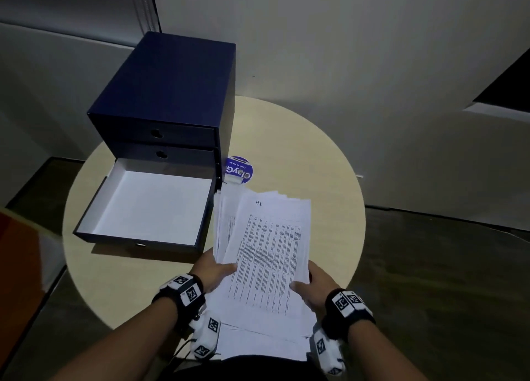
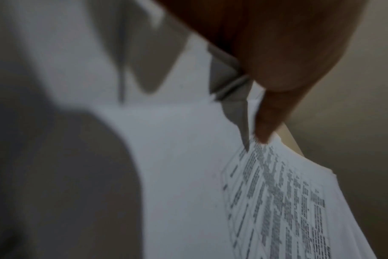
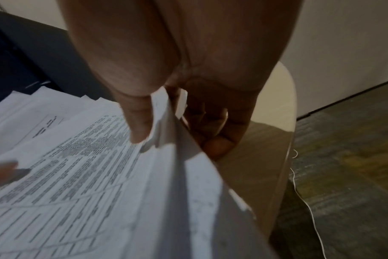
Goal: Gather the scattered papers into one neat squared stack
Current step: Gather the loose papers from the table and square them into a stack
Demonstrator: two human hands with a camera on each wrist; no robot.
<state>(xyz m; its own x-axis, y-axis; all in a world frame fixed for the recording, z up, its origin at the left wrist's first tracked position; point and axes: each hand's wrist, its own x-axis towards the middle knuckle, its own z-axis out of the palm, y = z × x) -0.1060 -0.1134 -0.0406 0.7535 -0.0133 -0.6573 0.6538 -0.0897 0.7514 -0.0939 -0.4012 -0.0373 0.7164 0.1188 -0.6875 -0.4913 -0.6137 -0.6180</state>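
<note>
A loose bundle of printed white papers (image 1: 266, 254) is held above the round beige table (image 1: 329, 162), its sheets fanned and uneven at the far end. My left hand (image 1: 216, 269) grips the bundle's left edge, thumb on top. My right hand (image 1: 311, 286) grips the right edge, thumb on top and fingers (image 3: 217, 145) curled beneath. The left wrist view shows the thumb (image 2: 270, 112) pressing on the papers (image 2: 277, 201). In the right wrist view the papers (image 3: 89, 175) spread to the left of my thumb (image 3: 139, 122). More sheets (image 1: 263, 343) stick out unevenly at the near end.
A dark blue drawer box (image 1: 172, 99) stands at the table's left, its bottom drawer (image 1: 149, 205) pulled out, white inside with nothing in it. A round blue sticker (image 1: 238, 170) lies on the table behind the papers. Walls rise close behind; floor lies to the right.
</note>
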